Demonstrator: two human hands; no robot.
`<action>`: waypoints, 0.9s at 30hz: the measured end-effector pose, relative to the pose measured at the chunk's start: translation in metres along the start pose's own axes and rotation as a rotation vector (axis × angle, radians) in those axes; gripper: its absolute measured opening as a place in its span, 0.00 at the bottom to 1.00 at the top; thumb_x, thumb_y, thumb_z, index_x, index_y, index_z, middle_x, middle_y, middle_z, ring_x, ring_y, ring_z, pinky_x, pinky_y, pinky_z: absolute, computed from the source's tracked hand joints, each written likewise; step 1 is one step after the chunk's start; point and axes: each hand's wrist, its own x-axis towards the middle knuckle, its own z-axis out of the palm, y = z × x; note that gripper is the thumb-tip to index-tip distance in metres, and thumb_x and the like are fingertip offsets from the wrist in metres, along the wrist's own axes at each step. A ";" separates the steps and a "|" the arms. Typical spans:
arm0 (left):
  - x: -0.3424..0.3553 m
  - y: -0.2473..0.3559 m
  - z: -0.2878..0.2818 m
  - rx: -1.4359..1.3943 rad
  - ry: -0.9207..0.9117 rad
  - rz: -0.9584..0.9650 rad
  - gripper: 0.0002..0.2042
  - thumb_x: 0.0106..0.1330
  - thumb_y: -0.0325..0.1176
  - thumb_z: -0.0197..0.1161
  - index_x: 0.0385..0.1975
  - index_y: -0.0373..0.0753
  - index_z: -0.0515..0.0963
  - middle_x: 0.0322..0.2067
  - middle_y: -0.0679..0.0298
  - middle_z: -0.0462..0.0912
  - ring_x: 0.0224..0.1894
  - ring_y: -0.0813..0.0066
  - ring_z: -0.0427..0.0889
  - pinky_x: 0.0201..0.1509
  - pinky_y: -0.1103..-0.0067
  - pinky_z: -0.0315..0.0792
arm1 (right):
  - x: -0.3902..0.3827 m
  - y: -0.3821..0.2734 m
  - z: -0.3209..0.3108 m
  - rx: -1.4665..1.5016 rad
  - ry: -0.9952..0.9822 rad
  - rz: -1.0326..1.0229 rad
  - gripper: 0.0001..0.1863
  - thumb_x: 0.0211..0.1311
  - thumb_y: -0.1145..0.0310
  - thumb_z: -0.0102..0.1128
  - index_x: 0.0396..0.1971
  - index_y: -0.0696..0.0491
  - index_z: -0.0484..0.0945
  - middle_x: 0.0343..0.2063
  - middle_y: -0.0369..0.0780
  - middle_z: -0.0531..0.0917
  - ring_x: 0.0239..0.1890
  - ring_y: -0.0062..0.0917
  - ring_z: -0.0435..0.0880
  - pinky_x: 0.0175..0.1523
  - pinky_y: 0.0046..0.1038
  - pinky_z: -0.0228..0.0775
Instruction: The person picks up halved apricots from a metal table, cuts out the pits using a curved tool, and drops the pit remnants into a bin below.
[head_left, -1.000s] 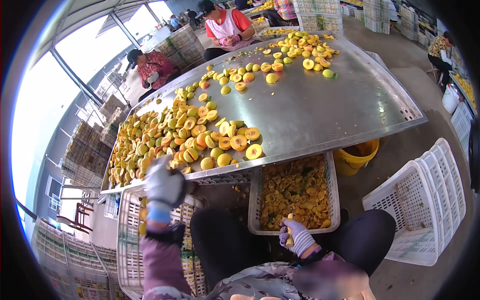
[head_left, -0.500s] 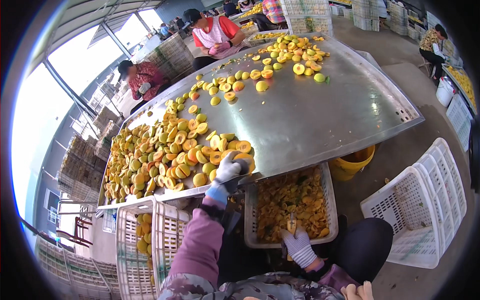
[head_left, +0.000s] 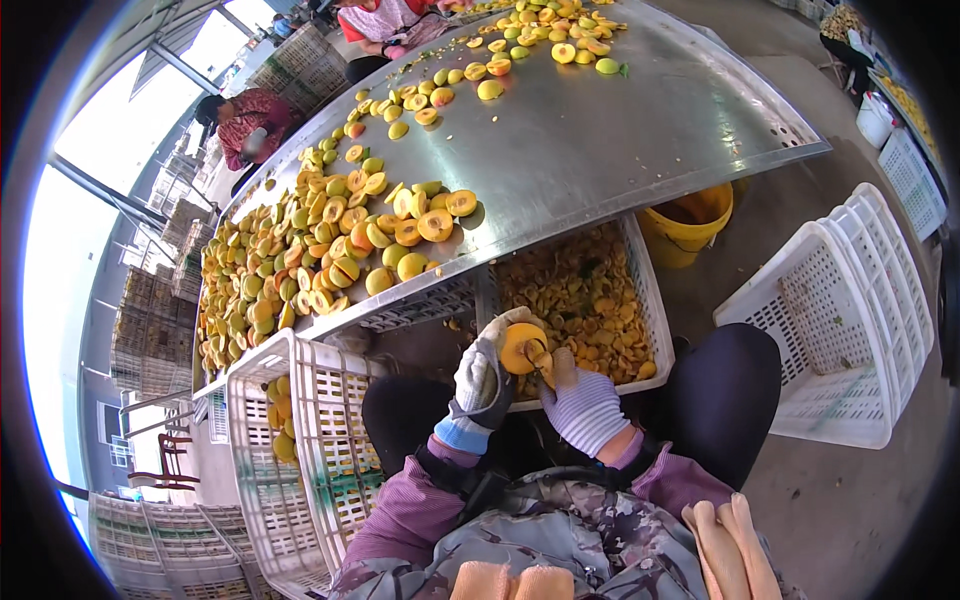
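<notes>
My left hand [head_left: 478, 388], in a grey-white glove, grips an orange-fleshed peach half [head_left: 520, 342] low in front of me. My right hand [head_left: 586, 410], in a striped glove, holds a small pitting tool [head_left: 544, 368] against the fruit's cut face; the tool's working end is hard to make out. Behind my hands a white crate [head_left: 645, 285] holds many peach scraps [head_left: 575, 300]. Above it, the steel table [head_left: 680, 130] carries a large spread of halved yellow-green peaches [head_left: 280, 265], thickest at the left.
A crate [head_left: 340, 440] containing fruit stands by my left leg. Stacked white crates [head_left: 865, 310] are at my right, and a yellow bucket [head_left: 685, 240] is under the table. Co-workers [head_left: 250, 130] sit across the table and further off at the right.
My left hand reached to the pile on the table, then came back down with a peach half. My right hand has risen, bringing the tool to the fruit. The view has tilted downward.
</notes>
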 end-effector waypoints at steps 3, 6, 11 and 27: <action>-0.005 -0.005 0.009 0.125 0.006 0.046 0.28 0.72 0.51 0.40 0.54 0.28 0.68 0.47 0.54 0.76 0.52 0.67 0.75 0.58 0.75 0.69 | -0.005 0.002 0.000 -0.056 -0.057 0.038 0.21 0.54 0.66 0.59 0.42 0.60 0.63 0.19 0.48 0.79 0.23 0.45 0.80 0.27 0.43 0.72; -0.007 -0.013 0.011 0.183 0.043 0.109 0.27 0.70 0.52 0.47 0.50 0.28 0.71 0.45 0.56 0.78 0.46 0.69 0.78 0.53 0.76 0.71 | -0.008 0.002 0.003 0.003 -0.030 0.030 0.21 0.55 0.66 0.58 0.43 0.60 0.63 0.20 0.49 0.79 0.23 0.46 0.80 0.28 0.43 0.72; 0.001 -0.027 0.007 0.045 0.113 0.058 0.27 0.71 0.53 0.43 0.44 0.30 0.74 0.41 0.57 0.79 0.42 0.71 0.78 0.49 0.77 0.72 | -0.007 0.002 0.007 0.063 -0.058 0.033 0.20 0.55 0.65 0.57 0.43 0.61 0.63 0.20 0.51 0.79 0.25 0.48 0.80 0.30 0.43 0.73; 0.001 0.002 0.013 0.347 -0.009 0.121 0.22 0.73 0.47 0.44 0.45 0.33 0.77 0.37 0.61 0.81 0.37 0.77 0.77 0.45 0.81 0.71 | -0.002 0.010 -0.005 -0.014 0.046 -0.106 0.19 0.57 0.64 0.57 0.43 0.56 0.63 0.21 0.50 0.79 0.24 0.48 0.81 0.28 0.46 0.71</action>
